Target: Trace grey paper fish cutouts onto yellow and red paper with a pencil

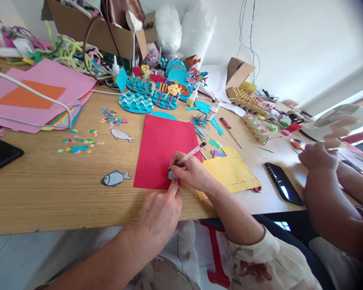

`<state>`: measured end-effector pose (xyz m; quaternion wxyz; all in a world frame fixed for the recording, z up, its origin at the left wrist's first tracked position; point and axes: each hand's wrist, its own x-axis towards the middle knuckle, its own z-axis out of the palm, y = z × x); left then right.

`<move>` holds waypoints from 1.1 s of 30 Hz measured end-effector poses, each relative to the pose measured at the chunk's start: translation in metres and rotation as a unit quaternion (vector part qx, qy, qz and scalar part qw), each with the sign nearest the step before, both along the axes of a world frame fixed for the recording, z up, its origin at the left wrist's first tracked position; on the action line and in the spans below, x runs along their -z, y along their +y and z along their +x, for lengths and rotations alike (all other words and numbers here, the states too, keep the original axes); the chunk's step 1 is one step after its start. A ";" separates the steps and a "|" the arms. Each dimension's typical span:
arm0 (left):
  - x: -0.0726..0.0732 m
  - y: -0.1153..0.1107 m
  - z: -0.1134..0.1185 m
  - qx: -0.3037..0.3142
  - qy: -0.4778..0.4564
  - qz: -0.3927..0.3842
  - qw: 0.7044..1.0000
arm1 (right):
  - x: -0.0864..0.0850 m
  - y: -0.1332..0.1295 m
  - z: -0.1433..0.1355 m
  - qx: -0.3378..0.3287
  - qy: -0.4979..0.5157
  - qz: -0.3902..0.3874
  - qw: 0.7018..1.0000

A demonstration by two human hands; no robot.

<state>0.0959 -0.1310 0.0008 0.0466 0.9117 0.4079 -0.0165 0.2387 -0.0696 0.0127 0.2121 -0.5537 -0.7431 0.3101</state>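
Observation:
My right hand (190, 171) grips a white pen (191, 154), its top slanting up to the right. Beneath the fingers a small grey paper cutout (171, 175) lies on a sheet of red paper (166, 141); most of it is covered by my hands. With closed fingers, my left hand (161, 205) holds the cutout at its lower edge, by the sheet's front edge. To the left, a grey paper fish (115, 178) with a black outline lies on the wooden table (78, 205). Farther back is a paler paper fish (122, 135).
Yellow paper (230, 173) and a phone (283, 183) lie to the right, near a co-worker's hands (319, 157). Confetti dots (80, 145) and pink sheets (63, 84) are at left. Blue fish crafts (136, 102) and glue bottles (213, 110) stand behind.

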 end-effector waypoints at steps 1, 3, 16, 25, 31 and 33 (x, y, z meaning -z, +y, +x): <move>0.000 0.000 0.000 0.000 0.001 -0.002 1.000 | 0.000 0.000 0.000 0.000 -0.001 0.001 1.000; 0.000 0.000 0.000 0.001 0.001 -0.005 1.000 | 0.000 0.001 0.000 0.002 -0.005 0.002 1.000; -0.004 0.001 0.000 0.004 -0.012 -0.005 1.000 | 0.000 0.002 -0.002 0.016 -0.029 0.024 0.999; -0.003 0.001 0.001 0.000 -0.013 -0.010 1.000 | -0.001 0.002 -0.004 0.026 -0.017 0.039 0.999; -0.002 0.001 0.000 -0.001 -0.019 -0.002 1.000 | -0.002 0.002 -0.006 0.040 -0.022 0.036 0.998; -0.002 0.001 0.000 0.002 -0.017 -0.001 1.000 | 0.000 0.003 -0.005 0.044 -0.012 0.033 0.998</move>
